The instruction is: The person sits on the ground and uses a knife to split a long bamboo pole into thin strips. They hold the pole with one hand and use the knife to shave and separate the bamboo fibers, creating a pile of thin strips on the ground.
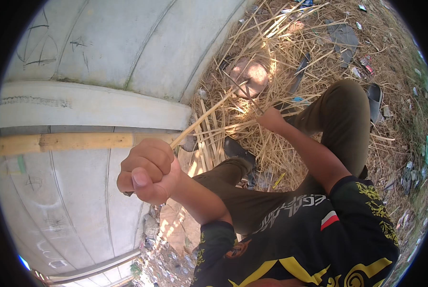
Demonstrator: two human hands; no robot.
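Left grip (148,170): closed to a full fist, thumb bent against the fingers, with firm hold of one end of a strip (204,118); raised in front of the wall side. Strip: pale yellow, long, narrow, slanting from fist to upper middle, far end above the block. Right grip (271,119): closed, back of hand in view, around the near end of a tool (253,102); thin, dark, straight, exact kind not clear. Strip and tool: crossing in view near their far ends; contact between them not possible to tell. Block (256,74): rounded, brownish, partly sunlit, on the ground just beyond the crossing; material uncertain. Offcuts (277,29): many, thin, straw-coloured, strewn around the block and between the feet, some overlapping in a loose lattice near the left foot. Legs: bent and spread, in olive-brown trousers (350,107); dark sandal (375,98) on the right foot. Shirt (295,239): black, with yellow pattern and pale lettering. To the left: grey-white wall (106,43), with scratched marks; bamboo pole (80,142), running along it to behind the fist. Upper right: torn grey scrap (343,42), flat among dry stalks; farther right, scattered litter (407,174).
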